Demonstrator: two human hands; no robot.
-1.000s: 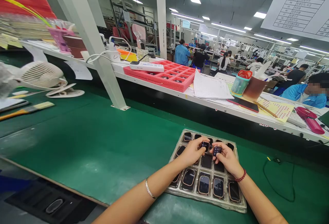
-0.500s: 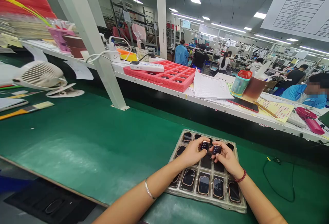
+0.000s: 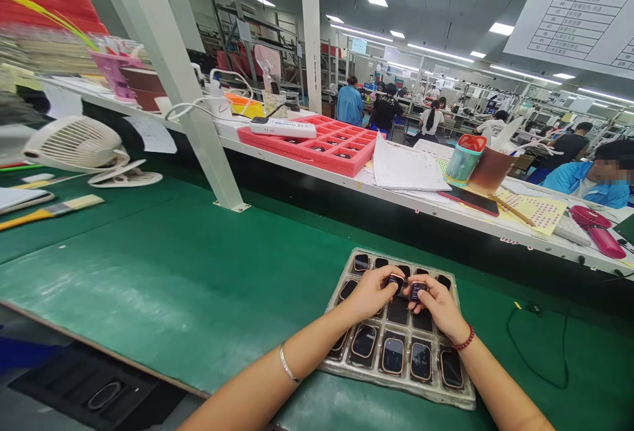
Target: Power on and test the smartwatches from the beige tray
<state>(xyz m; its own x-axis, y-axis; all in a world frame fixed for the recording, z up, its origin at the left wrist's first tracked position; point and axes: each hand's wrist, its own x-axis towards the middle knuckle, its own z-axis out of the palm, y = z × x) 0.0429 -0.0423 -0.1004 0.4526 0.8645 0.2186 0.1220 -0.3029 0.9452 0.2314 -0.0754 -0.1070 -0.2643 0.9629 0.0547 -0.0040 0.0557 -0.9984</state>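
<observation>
My left hand [image 3: 372, 292] grips a smartwatch [image 3: 395, 282] with a lit screen, and its thumb lies on the screen. Close beside it, my right hand [image 3: 438, 305] holds a second smartwatch [image 3: 417, 290], also lit with lines of text, the thumb on its face. Both watches are strapless, with dark faces and gold-coloured rims. Beneath my hands lies a clear plastic tray [image 3: 396, 381] with pockets, several holding more watch bodies with dark screens, such as the watch [image 3: 393, 354] in the front row. My hands hide part of the middle pockets.
The tray rests on a green bench top [image 3: 163, 272]. Behind it runs a raised white shelf with a red foam tray [image 3: 341, 162], papers [image 3: 406, 165] and a pen cup [image 3: 463, 162]. At left are a white fan [image 3: 74, 144] and a brush [image 3: 54, 210]; a black cable [image 3: 537, 365] lies right.
My left thumb has moved up onto its watch's screen, and my right thumb has shifted on the other face. The right watch's display now shows more lines of text. The tray stays put.
</observation>
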